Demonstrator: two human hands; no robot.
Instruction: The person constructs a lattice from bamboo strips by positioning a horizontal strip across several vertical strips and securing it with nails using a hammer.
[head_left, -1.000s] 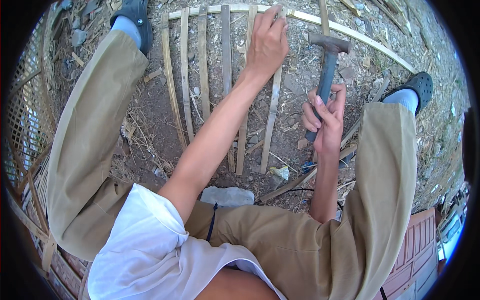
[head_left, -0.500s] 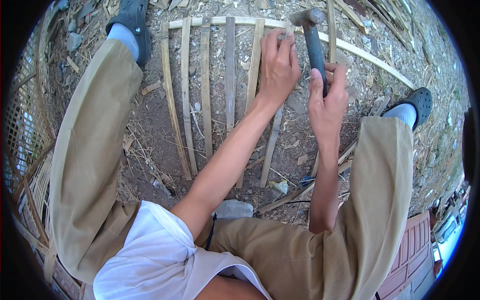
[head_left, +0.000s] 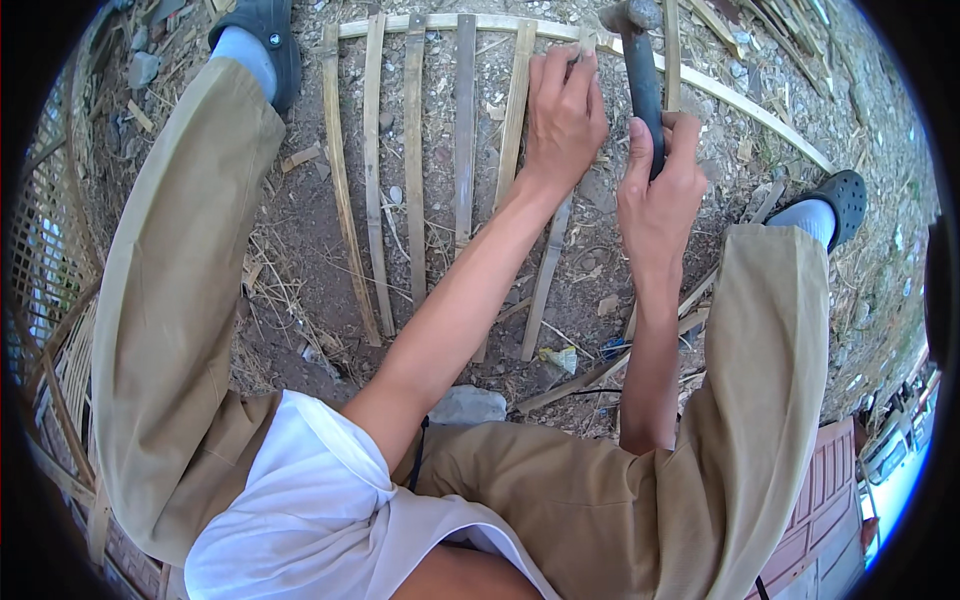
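My right hand [head_left: 662, 190] is closed round the dark handle of a hammer [head_left: 645, 90], whose metal head is at the top, over a long curved wooden strip [head_left: 735, 97]. Just left of the hammer head, my left hand [head_left: 568, 112] has its fingers pinched together at the strip. A thin wooden slat [head_left: 548, 270] runs beneath that hand, with its upper end by the fingertips. Whatever the fingertips hold is too small to make out. Several more slats, among them a grey one [head_left: 465, 120], lie side by side to the left, their upper ends at the strip.
My legs in tan trousers frame the work, with a dark clog [head_left: 262, 45] at the left and another clog [head_left: 848, 205] at the right. A pale stone block [head_left: 468, 405] sits close to me. Lattice panels [head_left: 45, 235] stand at the far left; wood scraps litter the ground.
The slats, strip and both hands appear slightly higher in the picture. The hammer stays in my right hand, its head shifted a little up and right. My left fingers keep their pinch.
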